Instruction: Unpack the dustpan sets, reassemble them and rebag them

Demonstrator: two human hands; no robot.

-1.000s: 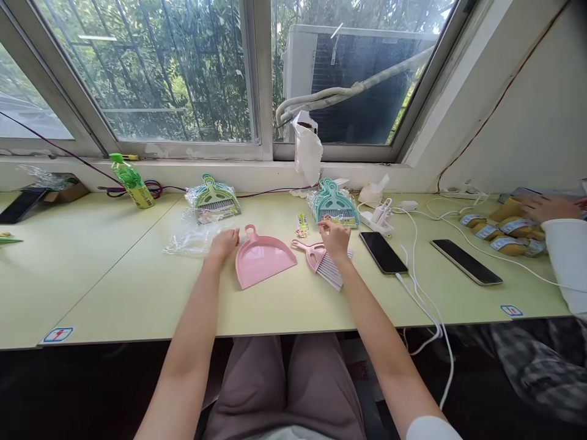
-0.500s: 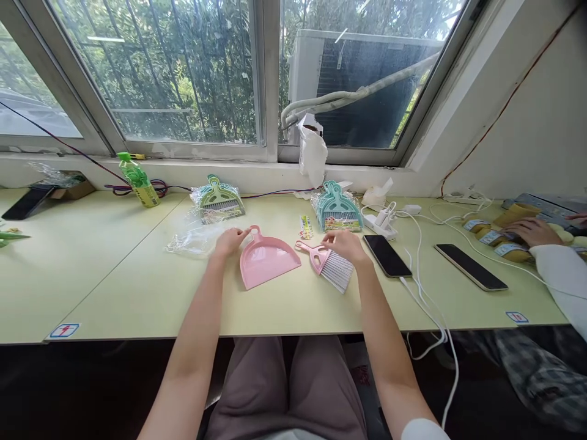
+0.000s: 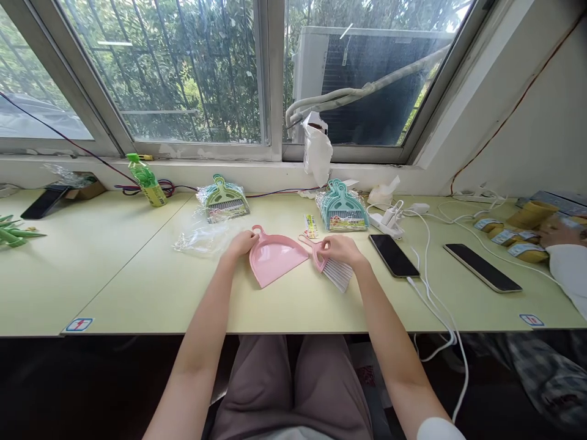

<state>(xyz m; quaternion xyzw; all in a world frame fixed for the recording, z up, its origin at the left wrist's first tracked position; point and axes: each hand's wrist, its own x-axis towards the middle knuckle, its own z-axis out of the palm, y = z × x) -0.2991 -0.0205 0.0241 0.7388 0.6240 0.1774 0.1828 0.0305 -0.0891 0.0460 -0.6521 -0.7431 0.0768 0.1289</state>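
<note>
A pink dustpan (image 3: 279, 260) rests on the table in front of me, its looped handle pointing away. My left hand (image 3: 242, 243) is closed on its left edge near the handle. Just to the right lies a small pink brush (image 3: 338, 273) with pale bristles, its handle tip touching or nearly touching the pan's right corner. My right hand (image 3: 340, 249) pinches the brush where handle and head meet, covering part of it. Behind the brush is a small yellow label card (image 3: 310, 226).
Wrapped green (image 3: 225, 200) and teal (image 3: 342, 208) dustpan sets stand at the back, with clear plastic wrap (image 3: 202, 238) nearby. Right are a phone (image 3: 393, 255), white cables (image 3: 428, 244) and another phone (image 3: 481, 267). A co-worker's hand (image 3: 559, 231) is by yellow rolls (image 3: 527, 252).
The view has shifted a little. My right hand has closed on the brush, which has moved slightly left. The dustpan, in my left hand, has moved slightly right, narrowing the gap between them.
</note>
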